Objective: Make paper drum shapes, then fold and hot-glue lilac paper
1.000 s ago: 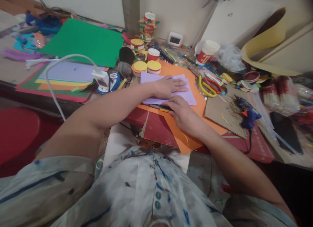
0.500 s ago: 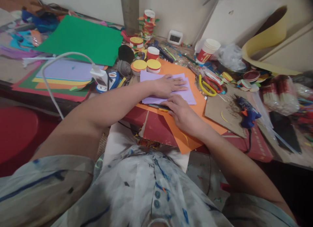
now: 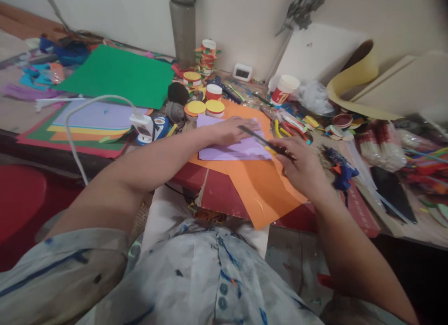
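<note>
My left hand (image 3: 231, 130) lies flat, fingers stretched out, on a small stack of purple sheets (image 3: 224, 151). The stack rests on a large orange sheet (image 3: 259, 189), which hangs over the table's front edge. Raised over the right side of the stack, my right hand (image 3: 303, 164) is closed around a long, slim dark tool (image 3: 257, 137) with a yellow part. The tool's narrow end points left toward the fingers of my left hand. Whether it is a knife or scissors I cannot tell.
Yellow-lidded tubs (image 3: 196, 108) stand behind the purple stack. At left are a green sheet (image 3: 119, 75), a coloured sheet pile (image 3: 91, 115) and a white cable (image 3: 72, 138). Pliers (image 3: 296, 124), a blue glue gun (image 3: 345, 173) and a paper cup (image 3: 285, 89) are at right.
My right hand has lifted from the stack's front edge and moved right, now with the dark tool in it. My left hand stays on the purple sheets. The view has shifted slightly.
</note>
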Tool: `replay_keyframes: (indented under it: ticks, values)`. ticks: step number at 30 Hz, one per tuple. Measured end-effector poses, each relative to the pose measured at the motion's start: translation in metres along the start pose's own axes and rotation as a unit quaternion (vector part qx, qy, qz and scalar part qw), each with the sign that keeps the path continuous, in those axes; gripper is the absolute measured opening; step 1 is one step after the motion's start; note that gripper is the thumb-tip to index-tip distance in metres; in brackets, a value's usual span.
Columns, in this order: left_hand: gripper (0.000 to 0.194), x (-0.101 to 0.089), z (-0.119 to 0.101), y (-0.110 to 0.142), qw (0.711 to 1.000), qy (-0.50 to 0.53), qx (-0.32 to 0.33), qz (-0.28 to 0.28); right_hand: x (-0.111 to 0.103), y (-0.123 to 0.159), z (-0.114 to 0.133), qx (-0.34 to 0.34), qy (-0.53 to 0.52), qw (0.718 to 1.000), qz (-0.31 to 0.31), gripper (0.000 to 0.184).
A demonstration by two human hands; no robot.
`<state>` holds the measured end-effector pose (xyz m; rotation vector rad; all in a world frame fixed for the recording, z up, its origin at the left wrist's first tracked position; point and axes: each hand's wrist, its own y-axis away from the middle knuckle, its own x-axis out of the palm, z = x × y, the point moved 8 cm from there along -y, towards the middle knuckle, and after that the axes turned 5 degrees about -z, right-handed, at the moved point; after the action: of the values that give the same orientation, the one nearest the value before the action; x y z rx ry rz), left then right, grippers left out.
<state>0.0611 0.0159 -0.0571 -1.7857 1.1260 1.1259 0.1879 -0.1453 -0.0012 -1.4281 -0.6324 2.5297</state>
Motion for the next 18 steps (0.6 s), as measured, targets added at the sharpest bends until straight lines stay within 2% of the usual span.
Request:
replay_keyframes:
  ticks: [3,5,7,10,13,15,18]
  values:
    - [0.067,-0.018,0.009,0.004,0.997,-0.018,-0.071,-0.04,-0.016,-0.003,-0.049,0.079,0.08,0.992,-0.062,0.042]
    - [0.077,-0.022,0.016,0.009,0.99,-0.042,-0.133,-0.019,-0.013,-0.002,-0.073,0.11,0.122,0.985,-0.061,0.043]
    - [0.083,-0.023,0.019,0.012,0.983,-0.061,-0.172,0.008,-0.006,-0.001,-0.084,0.123,0.155,0.979,-0.052,0.043]
    - [0.078,-0.024,0.017,0.012,0.98,-0.087,-0.176,0.021,0.005,0.003,-0.087,0.151,0.203,0.966,-0.044,0.043]
    - [0.07,-0.026,0.015,0.01,0.979,-0.116,-0.164,0.017,0.009,-0.001,-0.076,0.16,0.227,0.958,-0.07,0.039]
    - [0.071,-0.026,0.013,0.009,0.981,-0.122,-0.152,0.021,0.015,-0.012,-0.063,0.133,0.198,0.968,-0.073,0.038]
    - [0.079,-0.026,0.01,0.008,0.984,-0.101,-0.144,0.018,0.036,-0.033,-0.048,0.11,0.143,0.984,-0.01,0.039]
